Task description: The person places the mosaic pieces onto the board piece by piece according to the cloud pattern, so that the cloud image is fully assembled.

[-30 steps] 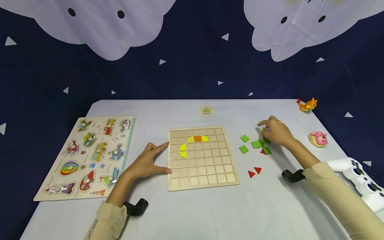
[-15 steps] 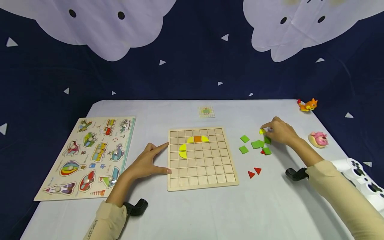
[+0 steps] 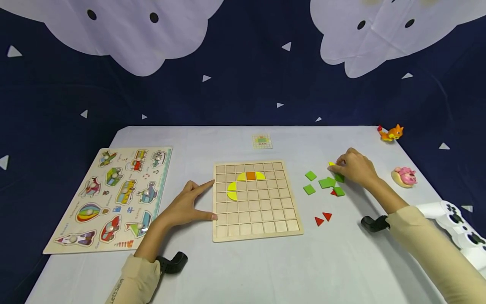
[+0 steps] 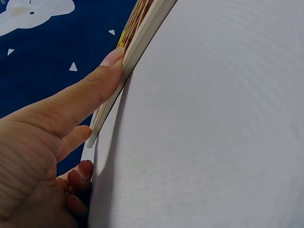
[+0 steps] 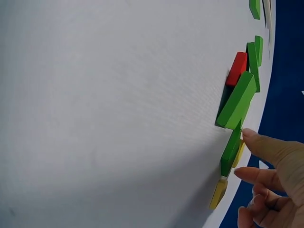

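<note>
On the white table lies a square wooden grid board (image 3: 269,228) with yellow quarter-circle pieces (image 3: 232,194) and an orange square (image 3: 251,176) in its cells. My left hand (image 3: 186,205) touches the board's left edge with spread thumb and index finger; in the left wrist view the thumb (image 4: 90,90) presses its rim. Right of the board, my right hand (image 3: 355,169) pinches a yellow piece (image 5: 238,154) between thumb and index finger, its shape partly hidden. Green squares (image 3: 309,189) and red triangles (image 3: 327,216) lie around it, and another yellow piece (image 5: 218,192) is close by.
A picture puzzle board (image 3: 110,198) lies at the left. Behind the grid board is a small pattern card (image 3: 262,141). Along the right edge are an orange figure (image 3: 392,133), a pink figure (image 3: 404,176) and a white game controller (image 3: 455,221).
My right hand has shifted slightly right, and its thumb and index finger have closed around the yellow piece among the green squares. My left hand stays at the board's edge.
</note>
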